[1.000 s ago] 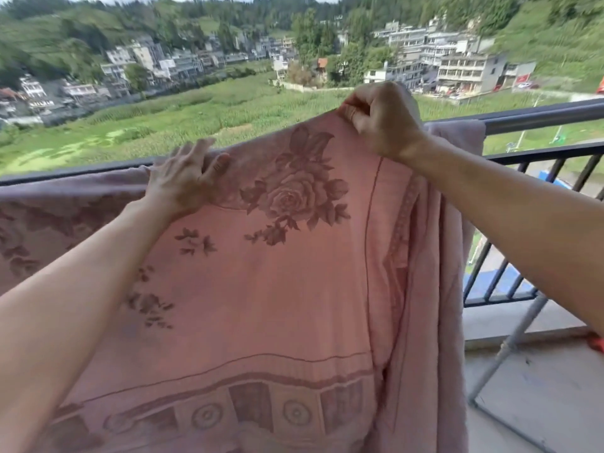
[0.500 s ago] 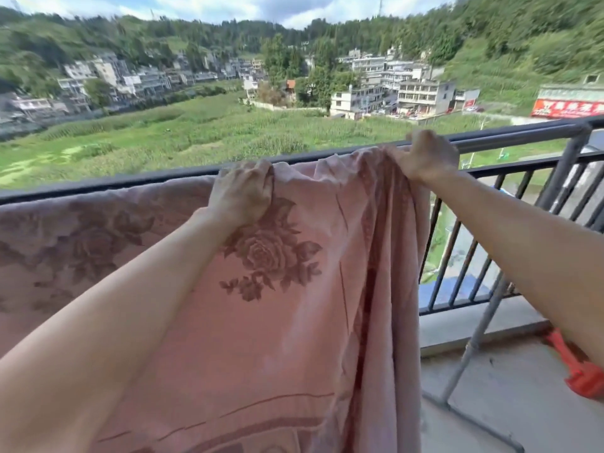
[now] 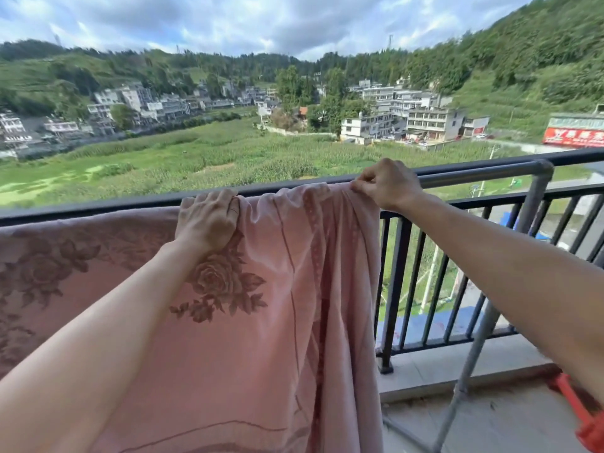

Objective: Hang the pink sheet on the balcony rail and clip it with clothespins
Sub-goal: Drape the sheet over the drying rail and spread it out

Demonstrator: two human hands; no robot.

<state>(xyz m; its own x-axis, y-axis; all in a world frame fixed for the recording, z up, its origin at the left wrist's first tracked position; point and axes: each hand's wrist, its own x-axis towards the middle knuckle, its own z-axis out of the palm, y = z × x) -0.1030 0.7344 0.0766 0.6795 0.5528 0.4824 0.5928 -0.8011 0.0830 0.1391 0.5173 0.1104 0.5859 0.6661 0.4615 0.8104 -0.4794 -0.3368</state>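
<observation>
The pink sheet (image 3: pixel 268 338), printed with dark roses, hangs over the dark balcony rail (image 3: pixel 98 209) and covers it from the left edge to about the middle. My left hand (image 3: pixel 207 220) grips a bunch of the sheet at the rail top. My right hand (image 3: pixel 387 184) pinches the sheet's bunched right edge on the rail. Folds gather between the two hands. No clothespin is visible.
Bare railing with vertical bars (image 3: pixel 457 276) continues to the right. A grey metal pipe frame (image 3: pixel 536 197) stands just inside it, its leg slanting down to the concrete floor (image 3: pixel 510 420). A red plastic object (image 3: pixel 585 416) lies at the lower right. Fields and buildings lie beyond.
The sheet was held up above the rail and has come down onto it. Both hands moved right along the rail, bunching the right edge. The view lifted toward the sky.
</observation>
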